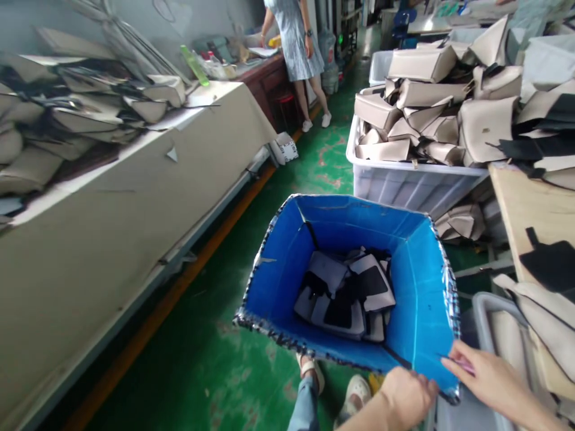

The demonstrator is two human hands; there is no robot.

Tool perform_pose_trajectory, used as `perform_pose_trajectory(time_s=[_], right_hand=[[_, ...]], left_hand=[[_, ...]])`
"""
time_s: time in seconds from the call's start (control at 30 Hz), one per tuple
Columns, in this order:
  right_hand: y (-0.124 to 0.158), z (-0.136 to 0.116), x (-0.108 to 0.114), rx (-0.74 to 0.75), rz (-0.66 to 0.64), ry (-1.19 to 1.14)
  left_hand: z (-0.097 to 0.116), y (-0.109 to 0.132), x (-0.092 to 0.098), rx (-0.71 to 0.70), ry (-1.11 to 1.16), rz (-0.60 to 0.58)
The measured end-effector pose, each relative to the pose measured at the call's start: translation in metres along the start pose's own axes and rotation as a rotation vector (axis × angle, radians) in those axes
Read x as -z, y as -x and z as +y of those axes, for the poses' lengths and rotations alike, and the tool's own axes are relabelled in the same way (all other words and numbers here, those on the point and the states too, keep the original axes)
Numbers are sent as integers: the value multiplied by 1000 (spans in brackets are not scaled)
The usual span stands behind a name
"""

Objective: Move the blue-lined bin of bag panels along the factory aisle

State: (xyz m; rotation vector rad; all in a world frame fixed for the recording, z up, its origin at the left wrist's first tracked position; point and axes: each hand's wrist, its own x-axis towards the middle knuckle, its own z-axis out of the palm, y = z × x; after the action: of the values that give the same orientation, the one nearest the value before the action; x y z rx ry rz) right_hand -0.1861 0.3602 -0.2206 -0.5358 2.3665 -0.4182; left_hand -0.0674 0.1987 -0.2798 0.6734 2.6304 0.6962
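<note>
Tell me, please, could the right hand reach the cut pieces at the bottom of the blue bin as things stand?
Probably yes. The right hand is already at the near rim of the blue bin, whose top is open, and nothing covers the cut pieces. They lie deep, though, so the arm would have to reach well down.

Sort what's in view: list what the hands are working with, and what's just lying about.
In hand: blue bin, gripped at its near rim by left hand and right hand; fabric pieces inside.

Lying about: white crate of beige pieces, long table, green bottle.
</note>
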Motion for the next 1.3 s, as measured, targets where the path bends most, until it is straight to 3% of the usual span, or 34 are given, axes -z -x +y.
perform_pose_trajectory(time_s=[0.07,0.13,0.17,0.27,0.33,0.4,0.47,0.5,0.63,0.77,0.9,1.03,1.17,1.3], right_hand=[[-2,-24,-13,-15,56,-92],[-9,-59,-24,1,68,-189],[-14,-79,-30,23,46,-235],[-35,-153,-50,143,-109,-331],[-54,-211,-66,242,-236,-324],[-76,-272,-82,331,-339,-245],[-100,-332,-97,383,-385,-133],[-113,-358,-104,399,-395,-99],[-159,-435,-129,428,-439,31],[-186,-472,-144,435,-548,128],[-199,-481,-151,429,-703,127],[-213,-470,-152,416,-861,33],[-219,-461,-152,402,-912,-29],[-215,-470,-160,413,-912,-13]], left_hand=[[-11,10,2,23,5,-7],[-28,41,15,68,5,58],[-39,65,25,100,7,113],[-77,163,59,240,142,464],[-103,233,77,666,310,746],[-128,290,87,1080,527,925],[-151,327,90,1300,774,1024],[-161,338,91,1341,911,1059],[-190,349,97,1289,1364,1183],[-206,349,107,1270,1457,1216],[-219,355,109,1286,1456,1167],[-226,360,109,1243,1576,1171],[-229,362,109,1188,1621,1201],[-232,363,104,1163,1628,1216]])
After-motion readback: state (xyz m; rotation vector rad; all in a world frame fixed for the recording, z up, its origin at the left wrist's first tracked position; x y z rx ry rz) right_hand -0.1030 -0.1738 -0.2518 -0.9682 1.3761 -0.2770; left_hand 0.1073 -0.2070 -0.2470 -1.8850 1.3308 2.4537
